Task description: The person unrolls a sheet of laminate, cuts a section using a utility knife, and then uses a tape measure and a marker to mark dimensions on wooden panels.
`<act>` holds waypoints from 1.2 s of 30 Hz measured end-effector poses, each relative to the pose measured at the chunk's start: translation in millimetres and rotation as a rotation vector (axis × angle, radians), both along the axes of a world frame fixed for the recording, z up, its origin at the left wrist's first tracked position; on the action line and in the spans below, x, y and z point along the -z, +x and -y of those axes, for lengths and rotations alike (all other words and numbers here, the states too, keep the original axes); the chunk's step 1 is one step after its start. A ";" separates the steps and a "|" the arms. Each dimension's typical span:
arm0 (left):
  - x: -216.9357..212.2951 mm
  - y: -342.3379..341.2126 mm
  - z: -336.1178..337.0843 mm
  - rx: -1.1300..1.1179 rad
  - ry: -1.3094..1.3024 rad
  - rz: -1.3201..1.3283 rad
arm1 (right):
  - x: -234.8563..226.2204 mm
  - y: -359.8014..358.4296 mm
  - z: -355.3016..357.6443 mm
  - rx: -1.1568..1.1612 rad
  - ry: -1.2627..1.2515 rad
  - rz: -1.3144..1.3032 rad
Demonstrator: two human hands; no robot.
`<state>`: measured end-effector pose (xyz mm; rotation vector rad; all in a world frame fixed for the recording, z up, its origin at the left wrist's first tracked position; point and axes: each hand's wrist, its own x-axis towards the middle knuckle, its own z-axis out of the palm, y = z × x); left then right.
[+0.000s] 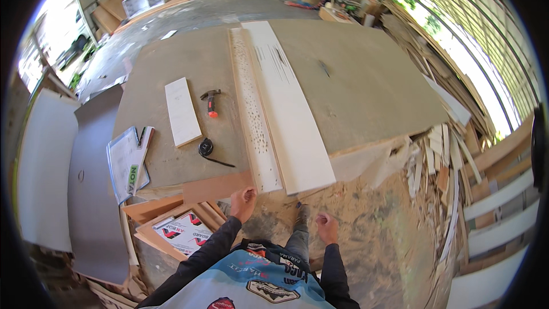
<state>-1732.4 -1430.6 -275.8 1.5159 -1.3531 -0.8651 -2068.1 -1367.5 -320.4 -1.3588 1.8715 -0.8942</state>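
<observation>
My left hand (244, 201) hangs just below the near edge of the big worktable (366, 86), close to the end of a perforated white strip (254, 120), fingers curled and holding nothing that I can see. My right hand (327, 227) is lower and to the right, over the sawdust floor, loosely closed and empty. A long white board (289, 109) lies lengthwise on the table beside the strip, its near end sticking past the edge. Both hands are apart from the boards.
On the table's left part lie a short white panel (182, 111), a hammer with an orange handle (210, 103), a black tape measure (206, 147) and a clipboard with papers (127, 163). Stacked boards (177, 226) sit below left. Wood offcuts (446, 154) pile up at right.
</observation>
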 end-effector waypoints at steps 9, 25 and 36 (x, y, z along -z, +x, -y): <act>10.7 -66.3 86.5 -0.446 0.091 0.542 | -9.3 -56.9 169.8 -0.147 -0.238 -0.406; -6.1 -95.3 100.0 -0.520 0.277 0.664 | 6.2 -57.1 238.6 -0.492 -0.033 -0.076; 9.8 -65.2 103.3 -0.662 0.145 0.446 | 0.2 -57.9 260.2 -0.753 -0.254 -0.355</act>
